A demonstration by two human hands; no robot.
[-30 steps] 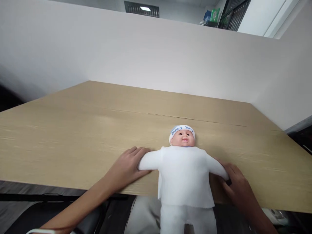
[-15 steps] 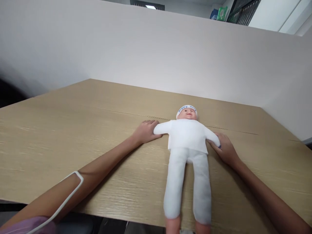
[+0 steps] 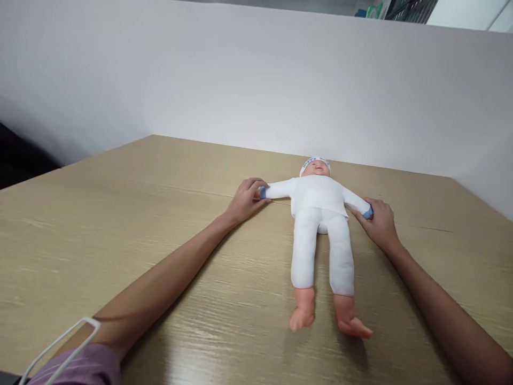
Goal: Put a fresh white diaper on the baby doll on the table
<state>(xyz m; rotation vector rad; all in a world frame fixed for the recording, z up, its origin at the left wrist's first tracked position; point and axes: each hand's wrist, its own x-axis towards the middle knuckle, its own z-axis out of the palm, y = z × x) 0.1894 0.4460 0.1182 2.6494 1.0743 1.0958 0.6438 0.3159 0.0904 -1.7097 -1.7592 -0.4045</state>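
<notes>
A baby doll [image 3: 319,193] in a white top, white trousers and a white headband with blue lettering lies on its back on the wooden table [image 3: 192,315]. Its head points away from me and its bare feet towards me. Both doll arms are stretched out sideways, with blue cuffs at the wrists. My left hand [image 3: 247,200] is closed round the doll's hand and cuff on the left. On the other side, my right hand [image 3: 379,220] grips the doll's other hand at its blue cuff. The doll's own hands are mostly hidden by my fingers.
A pale wall or partition [image 3: 248,80] rises behind the table's far edge. A white cord loop [image 3: 90,322] lies over my left forearm near the purple sleeve [image 3: 86,369]. Something dark [image 3: 24,158] stands beyond the table on the left.
The doll has moved farther up the table, away from me, with both my hands on its arms. Its feet and blue cuffs now show more. The camera view has also shifted downward.
</notes>
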